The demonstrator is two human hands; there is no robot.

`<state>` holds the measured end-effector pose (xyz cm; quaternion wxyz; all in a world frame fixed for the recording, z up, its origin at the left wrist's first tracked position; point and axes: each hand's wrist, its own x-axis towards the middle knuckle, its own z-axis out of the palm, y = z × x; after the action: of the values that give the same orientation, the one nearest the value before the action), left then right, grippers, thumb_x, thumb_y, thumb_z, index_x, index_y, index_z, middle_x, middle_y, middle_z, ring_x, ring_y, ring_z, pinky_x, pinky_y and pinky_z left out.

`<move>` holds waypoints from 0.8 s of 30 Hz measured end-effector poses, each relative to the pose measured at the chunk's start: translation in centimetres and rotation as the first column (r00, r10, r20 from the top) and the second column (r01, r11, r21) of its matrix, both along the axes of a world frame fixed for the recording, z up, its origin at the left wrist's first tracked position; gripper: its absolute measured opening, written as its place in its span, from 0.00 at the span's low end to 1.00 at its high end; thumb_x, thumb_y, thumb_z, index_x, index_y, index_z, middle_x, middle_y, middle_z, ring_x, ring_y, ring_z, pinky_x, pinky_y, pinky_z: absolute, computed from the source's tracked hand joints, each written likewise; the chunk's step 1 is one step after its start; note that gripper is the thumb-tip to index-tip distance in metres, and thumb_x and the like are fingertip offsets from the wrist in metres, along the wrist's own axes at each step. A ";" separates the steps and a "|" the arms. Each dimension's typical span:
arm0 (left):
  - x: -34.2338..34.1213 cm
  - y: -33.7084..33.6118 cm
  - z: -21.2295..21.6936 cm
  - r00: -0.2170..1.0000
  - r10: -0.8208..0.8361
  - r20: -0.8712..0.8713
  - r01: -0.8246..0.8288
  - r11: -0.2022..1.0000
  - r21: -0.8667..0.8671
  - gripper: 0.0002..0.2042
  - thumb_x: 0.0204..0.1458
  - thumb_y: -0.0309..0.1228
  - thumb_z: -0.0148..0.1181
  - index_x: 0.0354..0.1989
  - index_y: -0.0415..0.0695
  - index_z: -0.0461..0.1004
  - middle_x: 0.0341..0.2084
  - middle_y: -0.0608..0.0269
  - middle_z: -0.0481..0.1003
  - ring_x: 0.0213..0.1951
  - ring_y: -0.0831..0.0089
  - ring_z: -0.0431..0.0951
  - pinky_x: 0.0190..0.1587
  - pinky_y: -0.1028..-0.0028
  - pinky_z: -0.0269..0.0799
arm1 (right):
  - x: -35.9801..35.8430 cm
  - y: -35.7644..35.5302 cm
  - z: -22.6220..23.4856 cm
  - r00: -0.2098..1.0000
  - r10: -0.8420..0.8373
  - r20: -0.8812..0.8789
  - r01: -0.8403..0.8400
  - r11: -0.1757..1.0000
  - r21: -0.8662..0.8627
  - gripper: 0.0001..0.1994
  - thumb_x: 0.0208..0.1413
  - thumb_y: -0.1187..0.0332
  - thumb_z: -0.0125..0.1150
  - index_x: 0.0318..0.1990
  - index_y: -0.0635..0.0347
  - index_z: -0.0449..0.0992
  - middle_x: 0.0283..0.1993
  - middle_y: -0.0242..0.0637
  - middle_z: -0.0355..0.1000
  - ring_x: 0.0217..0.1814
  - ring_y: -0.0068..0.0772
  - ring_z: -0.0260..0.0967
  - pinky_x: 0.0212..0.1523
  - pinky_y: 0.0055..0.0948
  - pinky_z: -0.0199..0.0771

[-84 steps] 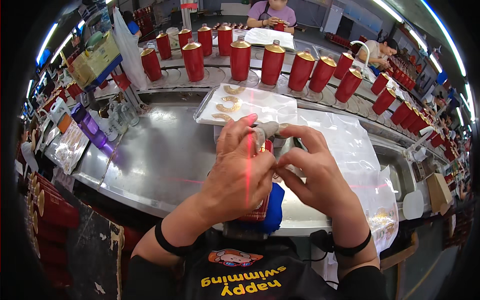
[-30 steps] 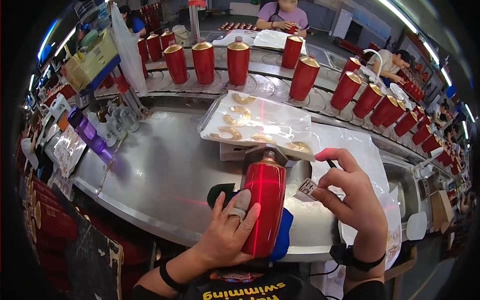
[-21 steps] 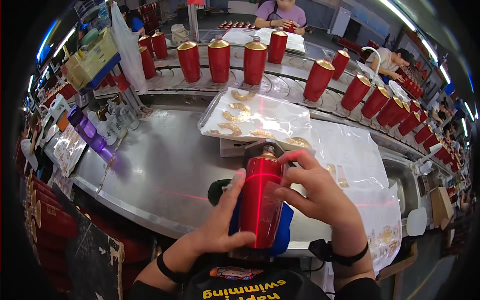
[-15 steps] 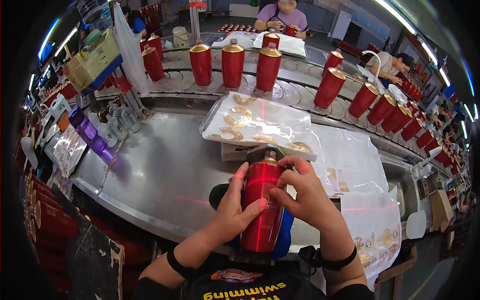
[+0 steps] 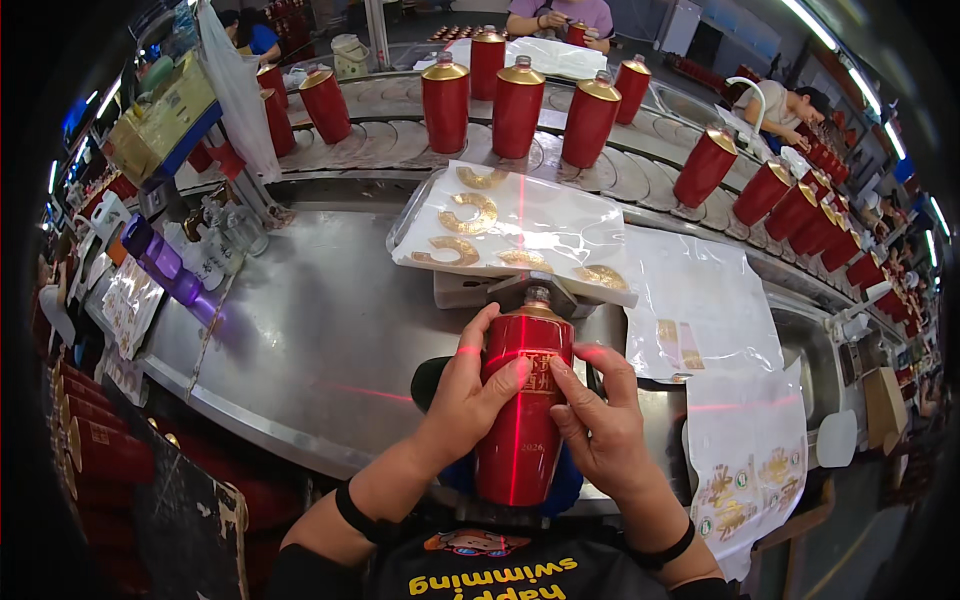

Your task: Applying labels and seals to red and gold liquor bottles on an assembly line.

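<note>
Steel bench (image 5: 330, 330): left hand (image 5: 470, 385), right hand (image 5: 600, 425) pressing red bottle (image 5: 525, 410).

A bottle (image 5: 524, 400) lies on the table (image 5: 320, 330) in front of the person, with the left hand (image 5: 470, 390) on its left side and the right hand (image 5: 600, 425) on its right. Behind it sits a tray (image 5: 520, 230). Farther back, more bottles (image 5: 520, 100) stand on the belt (image 5: 390, 140). Sheets (image 5: 700, 300) lie to the right.

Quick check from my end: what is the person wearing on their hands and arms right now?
Both hands are bare, no gloves. The left hand has a black band around its wrist, and the right hand has a matching black band. The forearms are uncovered, with no sleeves reaching them. Nothing more can be made out on the fingers.
</note>
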<state>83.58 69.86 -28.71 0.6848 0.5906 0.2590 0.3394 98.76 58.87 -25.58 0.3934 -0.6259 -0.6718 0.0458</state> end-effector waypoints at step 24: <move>-1.5 -0.3 -0.2 0.992 -0.126 0.027 0.125 0.992 0.012 0.49 0.53 0.43 0.63 0.70 0.35 0.32 0.63 0.45 0.56 0.63 0.64 0.59 0.64 0.68 0.54 | -0.5 -0.2 0.1 1.000 0.025 -0.010 -0.025 0.999 -0.030 0.25 0.47 0.68 0.68 0.55 0.58 0.74 0.58 0.53 0.62 0.58 0.58 0.61 0.58 0.48 0.62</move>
<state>82.08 69.57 -28.88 0.7051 0.6046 0.2102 0.3050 98.27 58.70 -25.47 0.3864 -0.6233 -0.6769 0.0639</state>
